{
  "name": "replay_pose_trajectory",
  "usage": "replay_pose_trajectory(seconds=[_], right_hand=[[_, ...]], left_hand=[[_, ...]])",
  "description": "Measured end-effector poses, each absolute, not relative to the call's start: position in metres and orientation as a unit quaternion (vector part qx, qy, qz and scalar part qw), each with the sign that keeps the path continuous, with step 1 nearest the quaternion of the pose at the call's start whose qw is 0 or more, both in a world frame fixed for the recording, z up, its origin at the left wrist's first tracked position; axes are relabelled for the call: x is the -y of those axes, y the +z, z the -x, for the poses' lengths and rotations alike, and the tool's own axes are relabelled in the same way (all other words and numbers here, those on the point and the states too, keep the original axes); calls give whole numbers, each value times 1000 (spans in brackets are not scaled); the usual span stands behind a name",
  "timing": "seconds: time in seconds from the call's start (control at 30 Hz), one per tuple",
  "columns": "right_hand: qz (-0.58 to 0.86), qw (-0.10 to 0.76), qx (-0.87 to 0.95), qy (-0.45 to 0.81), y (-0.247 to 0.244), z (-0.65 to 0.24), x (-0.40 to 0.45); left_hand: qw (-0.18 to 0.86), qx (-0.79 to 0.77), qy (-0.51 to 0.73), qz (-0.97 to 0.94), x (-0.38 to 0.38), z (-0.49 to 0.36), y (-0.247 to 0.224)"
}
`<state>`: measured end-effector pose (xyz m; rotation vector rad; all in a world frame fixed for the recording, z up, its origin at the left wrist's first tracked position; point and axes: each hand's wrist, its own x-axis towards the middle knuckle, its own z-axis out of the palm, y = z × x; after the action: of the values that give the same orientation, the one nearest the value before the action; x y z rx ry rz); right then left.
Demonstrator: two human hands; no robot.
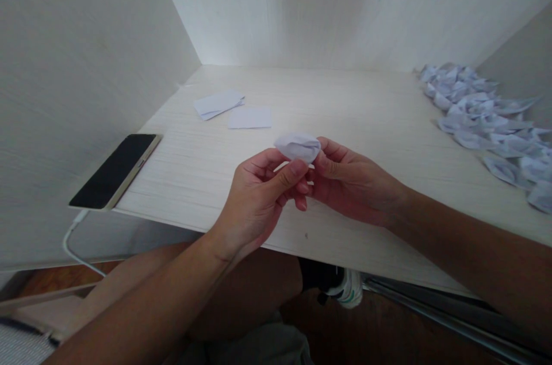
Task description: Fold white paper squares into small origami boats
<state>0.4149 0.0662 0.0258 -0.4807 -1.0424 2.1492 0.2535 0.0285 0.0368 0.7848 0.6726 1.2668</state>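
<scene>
A small folded white paper piece is held above the table, near the middle of the view. My left hand grips it from below and the left, with the thumb pressed on its lower edge. The fingers of my right hand pinch its right end. Beyond my hands, a few flat white paper slips overlap at the back left, and a single slip lies beside them. Many folded paper pieces are heaped at the right side of the table.
At the table's left edge lies a dark-screened phone with a white cable running down. Pale panels rise behind and at both sides of the table. Legs and a shoe show below the front edge.
</scene>
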Motion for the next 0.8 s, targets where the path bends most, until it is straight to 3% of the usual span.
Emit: replay_pose_trajectory(seconds=[0.13,0.27,0.33,0.6,0.8], right_hand=[[264,394,417,775,25,-412,-67],[323,495,527,611,28,-412,-71],[332,506,544,581,30,-412,-73],[306,463,486,675,30,-415,-76],[287,408,462,733,28,-420,-82]], left_hand=[[641,-341,599,-338,-30,-257,35],[599,-386,617,-334,-35,-255,28],[593,-399,613,-336,-37,-253,24],[596,-402,595,-360,-40,-249,25],[654,-353,578,-337,-41,-249,27]])
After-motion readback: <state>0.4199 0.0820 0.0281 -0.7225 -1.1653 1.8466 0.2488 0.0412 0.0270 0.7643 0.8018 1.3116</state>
